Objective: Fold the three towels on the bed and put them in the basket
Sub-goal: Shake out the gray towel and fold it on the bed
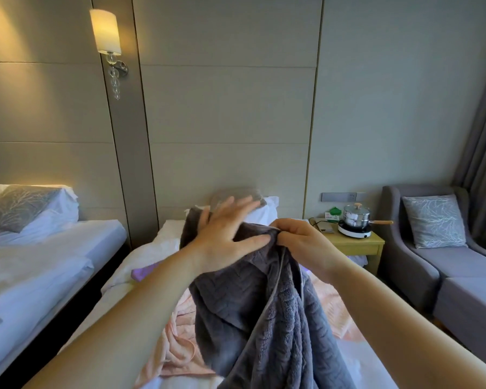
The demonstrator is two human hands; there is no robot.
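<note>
The grey towel (264,318) is plush, with a raised zigzag weave and a paler piped hem; it hangs bunched in long folds, held up over the bed (163,237). The right hand (300,242) pinches its top edge, fingers curled tight. The left hand (225,234) is spread flat, fingers straight, its thumb against the cloth just beside that pinch. Under the hanging cloth a pink towel (177,352) lies rumpled on the sheet, and a purple towel (145,272) (mostly hidden by the left forearm) lies farther up. A dark gap parts this bed from a second bed (40,262) at left; at right a counter (357,244) stands close to the mattress, a sofa (446,265) beyond it
</note>
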